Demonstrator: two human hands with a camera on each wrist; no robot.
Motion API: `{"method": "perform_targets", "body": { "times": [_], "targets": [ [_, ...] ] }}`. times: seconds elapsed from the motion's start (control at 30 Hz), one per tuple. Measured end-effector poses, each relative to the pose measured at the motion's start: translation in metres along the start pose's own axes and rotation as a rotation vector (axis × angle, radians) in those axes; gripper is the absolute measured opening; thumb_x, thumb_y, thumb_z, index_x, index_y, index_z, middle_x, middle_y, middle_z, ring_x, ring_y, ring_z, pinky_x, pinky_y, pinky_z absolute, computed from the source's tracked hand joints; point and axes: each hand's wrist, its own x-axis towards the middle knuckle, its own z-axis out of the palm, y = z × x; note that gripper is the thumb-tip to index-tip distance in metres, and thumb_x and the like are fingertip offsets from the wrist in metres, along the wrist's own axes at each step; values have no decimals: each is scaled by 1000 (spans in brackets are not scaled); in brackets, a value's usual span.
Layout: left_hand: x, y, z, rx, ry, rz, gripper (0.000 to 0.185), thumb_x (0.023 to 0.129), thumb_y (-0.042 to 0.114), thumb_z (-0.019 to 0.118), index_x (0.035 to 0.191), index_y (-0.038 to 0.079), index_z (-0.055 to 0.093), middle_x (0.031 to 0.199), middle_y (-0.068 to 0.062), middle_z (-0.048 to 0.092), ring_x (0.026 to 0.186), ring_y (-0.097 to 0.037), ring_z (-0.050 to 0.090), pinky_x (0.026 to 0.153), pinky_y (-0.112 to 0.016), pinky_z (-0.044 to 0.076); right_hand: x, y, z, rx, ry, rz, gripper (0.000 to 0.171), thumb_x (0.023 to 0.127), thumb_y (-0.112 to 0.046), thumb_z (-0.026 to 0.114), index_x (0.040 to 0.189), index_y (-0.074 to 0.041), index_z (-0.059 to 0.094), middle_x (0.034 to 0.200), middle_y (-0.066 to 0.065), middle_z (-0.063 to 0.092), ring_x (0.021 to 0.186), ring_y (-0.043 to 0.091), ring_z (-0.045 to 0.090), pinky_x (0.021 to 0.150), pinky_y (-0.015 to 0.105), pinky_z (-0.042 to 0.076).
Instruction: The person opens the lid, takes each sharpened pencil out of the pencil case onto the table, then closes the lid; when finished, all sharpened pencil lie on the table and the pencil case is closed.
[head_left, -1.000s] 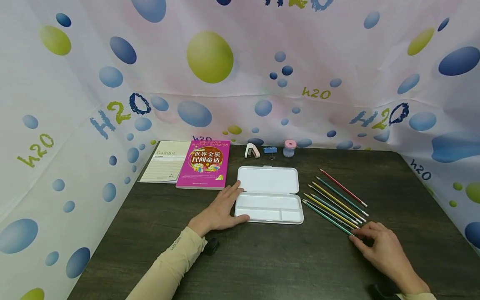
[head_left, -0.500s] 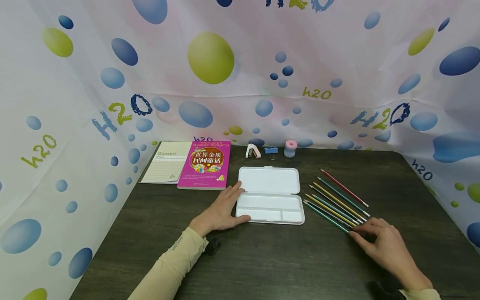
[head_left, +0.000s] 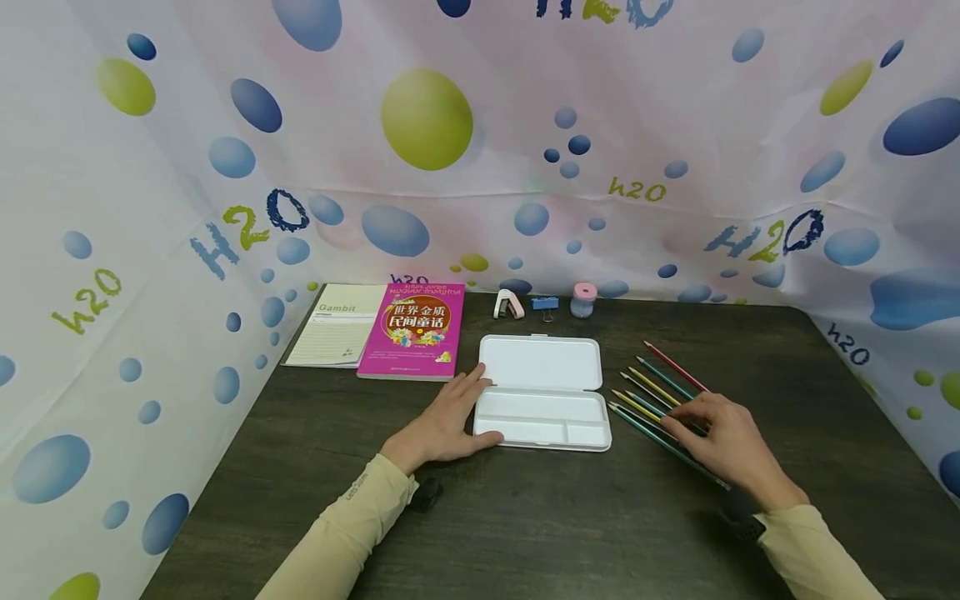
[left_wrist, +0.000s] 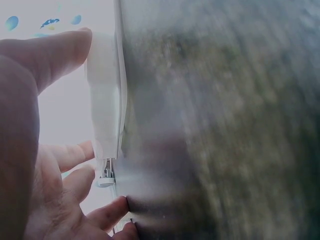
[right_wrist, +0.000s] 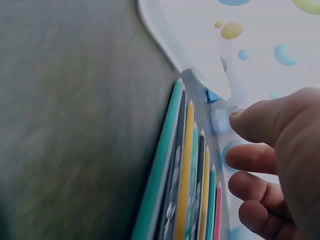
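My left hand (head_left: 444,423) rests at the left side of an open white pencil case (head_left: 540,364), fingers spread, thumb at its near left corner. In the left wrist view the thumb and fingers lie along the edge of the case (left_wrist: 105,95). Several pencils lie in a slanted row right of the case, among them a green pencil (head_left: 652,433) nearest and a red pencil (head_left: 671,364) farthest. Over the row hangs my right hand (head_left: 727,437), hiding part of it. The right wrist view shows its loosely bent fingers (right_wrist: 250,157) apart from the pencils, holding nothing.
A pink book (head_left: 412,333) overlaps a notebook (head_left: 333,325) at the back left. Behind the case stand a small white and pink stapler-like item (head_left: 509,304), a blue binder clip (head_left: 545,304) and a pink-lidded jar (head_left: 582,300). A patterned curtain (head_left: 495,125) closes off the back.
My right hand has moved away from the pencils' near ends, up and left over the middle of the row. The left hand stays at the case. The head view has shifted slightly.
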Motion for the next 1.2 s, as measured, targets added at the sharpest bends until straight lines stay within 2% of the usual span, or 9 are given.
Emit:
{"method": "perform_targets", "body": {
  "times": [0.1,0.27,0.4,0.57,0.73,0.9,1.2],
  "targets": [
    [-1,0,0,1,-1,-6,92,87,60,66,156,11,29,167,-5,8,151,-34,12,122,-48,13,17,-5,5,26,-57,22,16,87,-24,78,97,-12,77,86,-3,63,73,16,53,60,29,42],
    [-1,0,1,11,-2,-4,92,87,60,66,156,11,29,167,-5,7,151,-34,12,122,-47,12,45,-14,13,84,-127,8,33,91,-26,74,116,-3,71,98,8,67,83,22,58,65,35,47],
    [-1,0,2,6,-6,-2,91,88,60,65,156,11,29,167,-5,7,151,-35,12,122,-47,12,66,-19,19,128,-166,-6,40,95,-25,69,125,1,64,105,14,68,85,24,60,67,37,50],
    [-1,0,4,7,-7,-12,92,87,61,65,156,13,28,167,-4,7,151,-33,11,122,-47,12,92,-21,28,132,-200,13,47,100,-26,60,135,5,55,111,19,67,89,27,63,72,44,54],
    [1,-1,3,14,-1,-8,93,86,63,65,156,13,28,167,-3,7,152,-31,11,122,-46,12,112,-21,35,141,-241,52,46,104,-24,51,138,8,52,120,25,64,100,35,64,85,54,53],
    [2,-1,2,17,1,-1,93,86,63,65,156,13,28,167,-3,7,152,-32,11,122,-46,11,124,-25,42,158,-277,80,43,105,-21,48,135,8,55,122,26,64,102,35,63,88,54,52],
    [1,0,-1,6,2,-6,92,86,62,66,157,14,30,167,-2,6,151,-34,12,121,-48,15,123,-30,46,176,-273,105,42,105,-27,50,131,5,60,114,21,67,87,26,59,76,44,54]
  ]
}}
